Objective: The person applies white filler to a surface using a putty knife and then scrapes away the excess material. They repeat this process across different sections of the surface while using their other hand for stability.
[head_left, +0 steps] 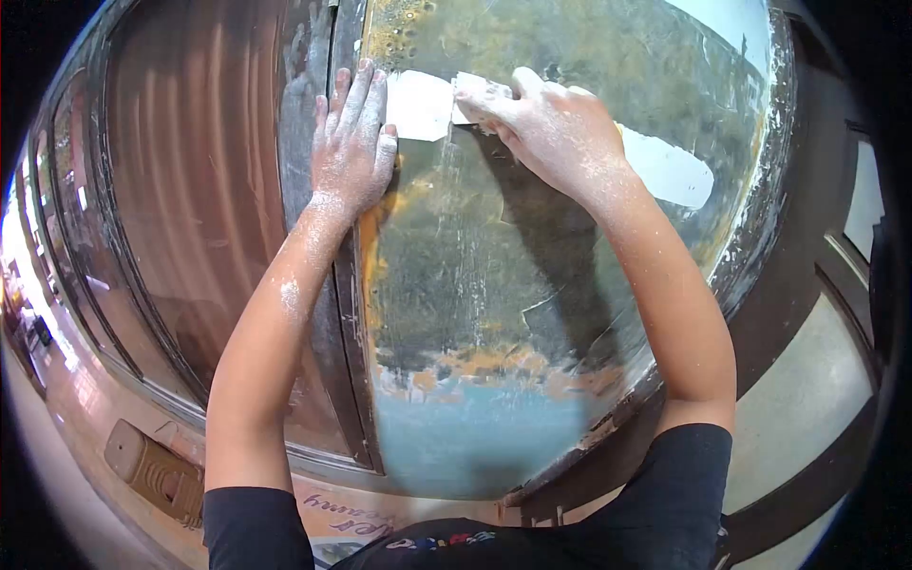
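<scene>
My left hand (351, 152), dusted with white powder, lies flat with fingers stretched out over the dark frame (348, 285) and the left edge of the mottled grey-green panel (446, 237). Beside its fingertips is a bright white patch (419, 106) on the panel. My right hand (560, 128), also whitened, is closed around a flat white scraper (467, 95), whose edge meets the right side of that patch. My fingers hide most of the scraper. Another white patch (670, 171) shows on the panel to the right of my right wrist.
Left of the frame is a glazed panel (195, 190) with a brown curtain behind it. The panel's lower part is light blue (475, 437). A brown plastic object (157, 470) is on the floor at lower left. Dark wooden framing (760, 313) runs along the right.
</scene>
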`<state>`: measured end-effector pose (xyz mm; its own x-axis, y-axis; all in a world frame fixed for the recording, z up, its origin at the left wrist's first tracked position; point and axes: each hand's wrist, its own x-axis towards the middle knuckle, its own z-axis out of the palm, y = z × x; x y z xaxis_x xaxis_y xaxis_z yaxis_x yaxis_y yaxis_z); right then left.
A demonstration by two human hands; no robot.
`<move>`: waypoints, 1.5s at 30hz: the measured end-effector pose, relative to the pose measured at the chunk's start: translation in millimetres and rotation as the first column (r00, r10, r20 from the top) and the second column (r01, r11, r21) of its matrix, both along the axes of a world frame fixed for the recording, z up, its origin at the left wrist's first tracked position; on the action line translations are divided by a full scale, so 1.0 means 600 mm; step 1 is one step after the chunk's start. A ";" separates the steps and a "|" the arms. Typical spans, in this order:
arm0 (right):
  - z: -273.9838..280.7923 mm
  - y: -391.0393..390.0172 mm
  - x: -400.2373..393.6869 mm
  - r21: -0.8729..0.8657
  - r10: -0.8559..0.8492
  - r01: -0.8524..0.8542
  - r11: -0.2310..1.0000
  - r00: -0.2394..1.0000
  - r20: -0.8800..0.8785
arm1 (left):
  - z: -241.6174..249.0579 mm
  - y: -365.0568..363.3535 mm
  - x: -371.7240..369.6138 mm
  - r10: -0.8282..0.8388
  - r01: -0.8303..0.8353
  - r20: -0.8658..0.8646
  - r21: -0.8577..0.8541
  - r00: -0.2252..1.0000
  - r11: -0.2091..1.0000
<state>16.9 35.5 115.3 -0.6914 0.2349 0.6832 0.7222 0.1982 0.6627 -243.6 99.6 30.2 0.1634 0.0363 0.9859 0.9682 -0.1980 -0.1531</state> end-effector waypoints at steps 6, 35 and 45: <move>-0.006 0.009 -0.013 -0.012 -0.059 0.059 0.998 0.998 -0.025 | -0.001 -0.003 0.001 -0.032 0.032 0.010 -0.008 0.999 0.999; -0.153 -0.089 0.254 -0.366 -0.060 -0.690 0.624 0.425 -0.903 | -0.066 -0.065 0.342 -0.372 0.219 -0.299 -0.439 0.879 0.871; -0.197 0.001 0.274 0.049 0.352 -0.885 0.464 0.133 -0.927 | -0.105 -0.157 0.491 -0.754 0.887 0.528 -0.434 0.391 0.156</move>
